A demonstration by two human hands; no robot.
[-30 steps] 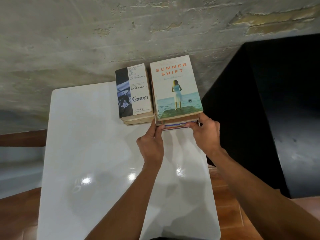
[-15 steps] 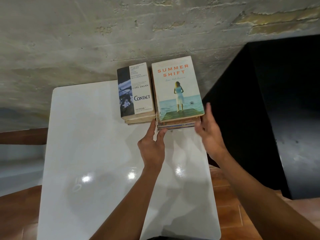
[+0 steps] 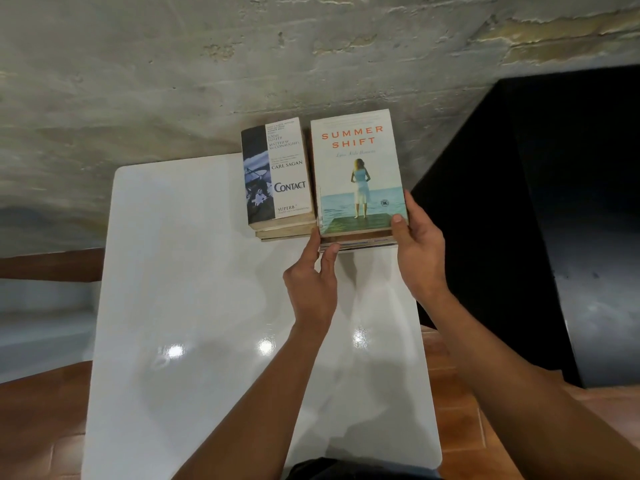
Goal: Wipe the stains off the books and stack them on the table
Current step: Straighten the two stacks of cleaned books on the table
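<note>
White glossy worktop (image 3: 194, 306), set against a rough grey wall (image 3: 173, 81); two book stacks at its far edge, side by side and touching. Left stack (image 3: 280, 230): topmost book "Contact" (image 3: 277, 174), cover up, with at least one more book under it, its edge showing at the near side. Right stack (image 3: 356, 242): topmost book "Summer Shift" (image 3: 358, 174), cover up, larger than "Contact", lying on several thinner books whose near edges jut slightly beyond it. Right hand (image 3: 419, 244): at the near right corner of the right stack, thumb lying on the cover of "Summer Shift", fingers running along the book's right edge; it grips that corner between thumb and fingers. Left hand (image 3: 310, 282): at the near left corner of the same stack, fingers fairly straight, one fingertip reaching up into the seam between the two stacks, the thumb pressing the near edges of the lower books; it touches without closing around anything. Both forearms reach in from the near side across the worktop. Right of the worktop: a dark black surface (image 3: 536, 220). Below: reddish wood floor (image 3: 460, 410).
</note>
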